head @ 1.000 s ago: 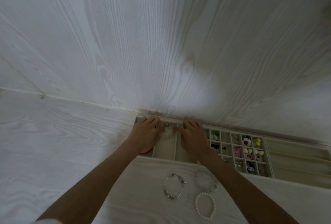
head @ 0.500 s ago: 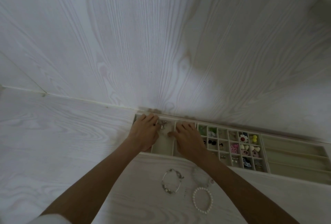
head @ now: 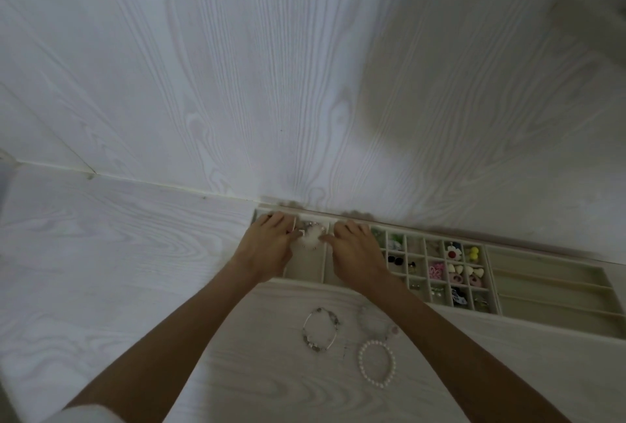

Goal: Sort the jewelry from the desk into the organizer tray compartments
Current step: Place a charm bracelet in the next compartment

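Observation:
A beige organizer tray (head: 542,290) lies against the wall. My left hand (head: 267,246) and my right hand (head: 355,251) rest over its left compartments. Between their fingertips a small beaded bracelet (head: 311,236) lies spread in a long compartment, and both hands touch it. On the desk in front of the tray lie a silver charm bracelet (head: 320,329), a white pearl bracelet (head: 376,363) and a pale bead bracelet (head: 376,324) partly under my right forearm.
Small square compartments (head: 450,270) in the tray's middle hold colourful earrings and clips. Long slots (head: 548,273) on the tray's right hold nothing. A white wood-grain wall (head: 305,84) rises right behind the tray. Bare desk (head: 118,253) extends to the left.
Both hands stay over the left compartments; the fingers have spread the bracelet a little flatter in its compartment. The view has shifted slightly.

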{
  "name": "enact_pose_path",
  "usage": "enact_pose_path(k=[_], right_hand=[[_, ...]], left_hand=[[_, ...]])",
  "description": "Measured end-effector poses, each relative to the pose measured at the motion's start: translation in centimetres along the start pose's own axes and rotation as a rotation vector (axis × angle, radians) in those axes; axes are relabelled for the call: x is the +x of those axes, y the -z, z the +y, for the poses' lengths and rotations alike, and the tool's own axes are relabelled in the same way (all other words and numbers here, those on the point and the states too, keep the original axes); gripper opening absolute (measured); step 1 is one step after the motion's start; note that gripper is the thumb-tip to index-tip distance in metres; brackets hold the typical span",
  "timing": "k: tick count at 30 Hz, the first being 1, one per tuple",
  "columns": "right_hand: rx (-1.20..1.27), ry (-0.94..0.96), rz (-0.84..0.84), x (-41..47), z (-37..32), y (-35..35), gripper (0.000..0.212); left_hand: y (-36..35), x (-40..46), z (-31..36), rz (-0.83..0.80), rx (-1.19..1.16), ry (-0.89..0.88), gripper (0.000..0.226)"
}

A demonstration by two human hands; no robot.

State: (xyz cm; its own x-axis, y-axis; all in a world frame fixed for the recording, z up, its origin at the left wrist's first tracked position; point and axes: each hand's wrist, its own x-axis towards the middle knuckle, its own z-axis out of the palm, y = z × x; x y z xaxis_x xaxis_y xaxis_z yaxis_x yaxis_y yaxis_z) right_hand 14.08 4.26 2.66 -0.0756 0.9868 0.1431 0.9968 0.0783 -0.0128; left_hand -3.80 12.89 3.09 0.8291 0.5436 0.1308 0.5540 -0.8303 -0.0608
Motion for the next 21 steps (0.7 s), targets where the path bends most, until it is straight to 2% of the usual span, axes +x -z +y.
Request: enact_pose_path(k=[2,4,6,9,13,17,21], right_hand=[[0.081,0.006,0.069,-1.2,-0.2,0.6,0.045],[0.160,0.007,0.116,-3.2,-0.7,1.4,0.035],[0.195,0.023,0.108,-5.4,-0.9,1.6,0.025],[0.202,0.117,0.030,-8.0,-0.8,0.9,0.022],[0.211,0.208,-0.086,-10.3,-0.8,0.0,0.032],[0.185,0.279,-0.177,-11.2,-1.2,0.1,0.035],[0.099,0.342,-0.212,-10.6,-1.4,0.1,0.019]], left_hand=[[0.7,-0.8,0.7,0.078,-0.103,0.075,0.037],[1.3,-2.4,1.8,0.137,-0.252,0.165,0.024],[1.9,-4.0,3.1,0.126,-0.351,0.266,0.019],[2.1,-5.8,4.4,-0.091,-0.483,0.391,0.016],[1.3,-7.7,6.0,-0.358,-0.606,0.329,0.024],[0.6,-8.7,7.6,-0.461,-0.619,0.260,0.034],[0.1,-8.8,8.4,-0.515,-0.616,0.284,0.037]])
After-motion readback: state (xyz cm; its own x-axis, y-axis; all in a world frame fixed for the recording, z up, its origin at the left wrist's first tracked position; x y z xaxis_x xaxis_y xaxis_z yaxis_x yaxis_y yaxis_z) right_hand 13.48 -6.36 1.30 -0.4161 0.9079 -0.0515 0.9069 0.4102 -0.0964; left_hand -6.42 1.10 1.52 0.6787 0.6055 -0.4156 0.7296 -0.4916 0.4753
